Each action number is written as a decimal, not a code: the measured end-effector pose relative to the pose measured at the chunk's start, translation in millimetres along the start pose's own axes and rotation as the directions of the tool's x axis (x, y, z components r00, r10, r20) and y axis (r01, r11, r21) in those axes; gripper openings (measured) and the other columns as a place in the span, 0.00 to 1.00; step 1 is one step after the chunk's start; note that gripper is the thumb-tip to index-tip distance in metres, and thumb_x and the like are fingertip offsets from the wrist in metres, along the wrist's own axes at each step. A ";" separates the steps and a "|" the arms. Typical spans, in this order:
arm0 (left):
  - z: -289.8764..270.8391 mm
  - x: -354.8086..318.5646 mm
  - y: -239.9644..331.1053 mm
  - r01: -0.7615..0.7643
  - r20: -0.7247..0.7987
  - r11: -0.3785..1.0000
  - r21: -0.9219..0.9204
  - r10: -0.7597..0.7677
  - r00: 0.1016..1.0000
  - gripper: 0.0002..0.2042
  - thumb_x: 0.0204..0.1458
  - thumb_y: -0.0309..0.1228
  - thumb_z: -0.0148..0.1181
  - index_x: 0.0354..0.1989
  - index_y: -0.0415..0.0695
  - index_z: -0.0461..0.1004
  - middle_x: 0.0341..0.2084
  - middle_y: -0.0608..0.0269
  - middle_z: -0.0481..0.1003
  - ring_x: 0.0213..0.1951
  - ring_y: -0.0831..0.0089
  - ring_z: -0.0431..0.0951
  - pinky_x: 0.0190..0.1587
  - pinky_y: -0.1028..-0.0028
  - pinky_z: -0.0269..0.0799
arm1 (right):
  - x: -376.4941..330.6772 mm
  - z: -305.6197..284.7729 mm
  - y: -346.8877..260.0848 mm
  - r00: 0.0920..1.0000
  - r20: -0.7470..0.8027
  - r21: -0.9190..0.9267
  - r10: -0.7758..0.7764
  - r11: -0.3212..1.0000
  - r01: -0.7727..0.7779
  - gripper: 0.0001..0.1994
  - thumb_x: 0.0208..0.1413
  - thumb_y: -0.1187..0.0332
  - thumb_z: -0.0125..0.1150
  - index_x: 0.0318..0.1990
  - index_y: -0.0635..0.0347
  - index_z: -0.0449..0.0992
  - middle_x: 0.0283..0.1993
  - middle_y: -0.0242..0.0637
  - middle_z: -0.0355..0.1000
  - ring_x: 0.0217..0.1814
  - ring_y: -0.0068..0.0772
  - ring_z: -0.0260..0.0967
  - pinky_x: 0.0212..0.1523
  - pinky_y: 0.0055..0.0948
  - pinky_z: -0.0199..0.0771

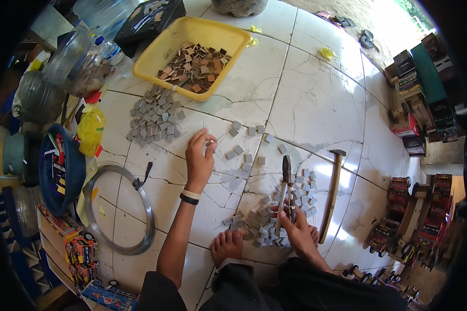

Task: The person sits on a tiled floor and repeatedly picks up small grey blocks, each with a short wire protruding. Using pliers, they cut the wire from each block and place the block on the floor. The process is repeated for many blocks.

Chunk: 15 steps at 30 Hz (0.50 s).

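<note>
My left hand (199, 161) is over the tiled floor with its fingers curled and thumb and fingertips drawn together. A thin line at the fingertips may be a piece of wire, but I cannot make it out. My right hand (299, 230) grips a pair of pliers (286, 171) by the handles, jaws pointing away from me. Beneath it lies a heap of small grey square pieces (267, 239). More grey squares (238, 150) are scattered between my hands, and a larger grey pile (155, 116) sits beyond my left hand.
A yellow basin (238, 46) holds brown and grey squares. A coil of wire (151, 228) lies left of my forearm, near a blue tub (78, 166). A hammer (331, 202) rests at right. Toy vehicles (433, 233) stand at the right edge. My bare foot (227, 246) is beside the heap.
</note>
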<state>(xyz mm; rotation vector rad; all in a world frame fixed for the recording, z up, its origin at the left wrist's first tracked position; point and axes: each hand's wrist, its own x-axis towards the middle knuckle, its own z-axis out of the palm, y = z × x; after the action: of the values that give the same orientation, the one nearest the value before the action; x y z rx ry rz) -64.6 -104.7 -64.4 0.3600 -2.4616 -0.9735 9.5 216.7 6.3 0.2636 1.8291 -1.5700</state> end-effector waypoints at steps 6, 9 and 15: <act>-11.5 -12.9 48.6 0.191 0.039 0.935 -0.298 -0.188 0.981 0.06 0.59 0.18 0.65 0.43 0.38 0.81 0.42 0.55 0.82 0.43 0.59 0.84 0.46 0.68 0.78 | -5.6 -1.2 0.1 0.998 0.062 -0.014 -0.004 1.000 0.004 0.28 0.75 0.69 0.56 0.78 0.62 0.57 0.63 0.41 0.76 0.63 0.34 0.74 0.62 0.33 0.74; -19.1 -25.9 72.2 0.194 0.080 0.929 -0.314 -0.178 0.981 0.11 0.56 0.17 0.68 0.47 0.38 0.83 0.35 0.56 0.83 0.33 0.65 0.84 0.38 0.71 0.78 | -6.5 3.1 -3.5 0.988 0.102 -0.142 -0.115 0.981 0.129 0.30 0.75 0.70 0.57 0.79 0.62 0.55 0.62 0.40 0.75 0.63 0.29 0.73 0.62 0.30 0.71; -16.5 -44.0 93.2 0.164 0.092 0.953 -0.256 -0.145 0.985 0.12 0.52 0.17 0.70 0.45 0.39 0.83 0.37 0.55 0.83 0.34 0.60 0.85 0.39 0.68 0.79 | -9.8 12.9 -13.0 0.947 0.207 -0.307 -0.244 0.903 0.300 0.33 0.74 0.70 0.59 0.81 0.62 0.52 0.62 0.41 0.76 0.63 0.30 0.72 0.65 0.31 0.69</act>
<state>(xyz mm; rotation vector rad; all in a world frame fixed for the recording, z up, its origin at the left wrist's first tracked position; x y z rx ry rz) -25.0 -29.9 -3.2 0.4384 -2.3537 -1.3836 14.1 204.4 22.3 -0.2849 2.0258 -1.3780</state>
